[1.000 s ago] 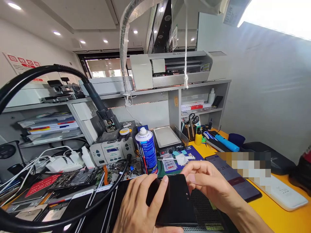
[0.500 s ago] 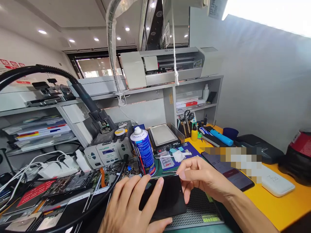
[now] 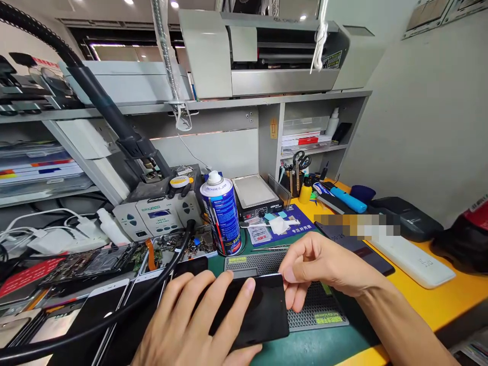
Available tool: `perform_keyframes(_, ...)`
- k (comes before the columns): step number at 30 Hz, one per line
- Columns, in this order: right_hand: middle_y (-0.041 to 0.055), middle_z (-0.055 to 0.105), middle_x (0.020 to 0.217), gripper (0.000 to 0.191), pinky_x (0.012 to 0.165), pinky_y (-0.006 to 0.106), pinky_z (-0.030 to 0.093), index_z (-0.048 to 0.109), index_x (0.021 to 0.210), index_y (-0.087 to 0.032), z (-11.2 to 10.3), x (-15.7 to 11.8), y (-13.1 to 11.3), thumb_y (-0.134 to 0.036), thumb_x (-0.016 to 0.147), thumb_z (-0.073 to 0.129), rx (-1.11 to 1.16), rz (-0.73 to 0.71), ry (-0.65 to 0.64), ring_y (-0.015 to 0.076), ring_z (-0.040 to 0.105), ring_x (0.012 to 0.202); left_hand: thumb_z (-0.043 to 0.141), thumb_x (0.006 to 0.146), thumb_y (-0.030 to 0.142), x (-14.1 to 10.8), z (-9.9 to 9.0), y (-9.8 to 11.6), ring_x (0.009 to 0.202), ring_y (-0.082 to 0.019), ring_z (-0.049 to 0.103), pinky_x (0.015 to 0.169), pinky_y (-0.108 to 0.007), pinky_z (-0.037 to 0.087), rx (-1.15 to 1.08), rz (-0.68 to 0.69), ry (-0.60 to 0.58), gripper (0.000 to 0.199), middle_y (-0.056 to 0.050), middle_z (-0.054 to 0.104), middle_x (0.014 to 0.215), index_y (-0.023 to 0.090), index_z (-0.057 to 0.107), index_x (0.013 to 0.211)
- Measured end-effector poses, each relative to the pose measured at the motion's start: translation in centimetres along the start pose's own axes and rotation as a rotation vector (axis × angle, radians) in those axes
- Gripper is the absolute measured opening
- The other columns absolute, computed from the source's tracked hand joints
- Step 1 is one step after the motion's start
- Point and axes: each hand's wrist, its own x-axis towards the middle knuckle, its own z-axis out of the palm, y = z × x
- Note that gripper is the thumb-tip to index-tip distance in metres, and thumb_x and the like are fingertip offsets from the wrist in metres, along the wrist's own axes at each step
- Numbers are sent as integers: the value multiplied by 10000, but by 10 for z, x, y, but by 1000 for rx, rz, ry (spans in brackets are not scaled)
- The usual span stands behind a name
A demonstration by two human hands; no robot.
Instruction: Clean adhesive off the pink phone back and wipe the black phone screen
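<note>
A black smartphone (image 3: 263, 310), dark screen up, is tilted over a grey perforated mat (image 3: 320, 300). My left hand (image 3: 198, 320) grips it from the left, fingers spread across the screen and thumb along the near edge. At its far right corner, my right hand (image 3: 312, 264) has thumb and fingertips pinched together, touching the edge. Whatever lies between those fingertips is too small to make out. Thin metal tools (image 3: 270, 248) lie just beyond the mat.
A blue spray can (image 3: 223, 218) stands behind the phone, near a heating plate (image 3: 255, 195). Phones and circuit boards (image 3: 110, 264) crowd the left, crossed by a black hose (image 3: 125, 320). On the right lie another phone (image 3: 358, 254) and a white power bank (image 3: 415, 262).
The view has tipped downward and come closer to the bench. Both hands keep nearly the same hold at the phone, and more of the perforated mat shows behind it.
</note>
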Motion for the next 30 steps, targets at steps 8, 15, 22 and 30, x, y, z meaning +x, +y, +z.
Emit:
perform_keyframes(8,93,772,663,96,563,250,636,757,715,-79,1,3,1,-152,776,747,-72,26,47,199,761,606,609,882,515,-2,1,5,994,-284,584,919,-435,382,-35,-29,-39,447,-67,722,1095,253,671,1239)
perform_keyframes(15,71,765,649,81,543,240,630,755,692,-90,2,4,1,-118,749,704,-103,50,60,188,753,586,615,861,555,-3,2,3,974,-272,590,902,-415,384,-47,-26,-71,473,-55,728,1104,265,680,1229)
perform_keyframes(22,79,759,639,87,525,239,617,748,671,-86,3,4,-2,-149,713,704,-114,84,40,181,737,547,647,852,526,-2,2,2,990,-264,593,891,-399,406,-107,-25,-77,457,-70,719,1107,240,690,1207)
perform_keyframes(30,66,750,640,119,517,239,614,742,671,-96,4,3,-2,-189,731,699,-98,83,22,186,741,563,695,818,508,0,3,2,979,-260,594,878,-394,425,-153,-43,-63,471,-75,704,1108,222,694,1192)
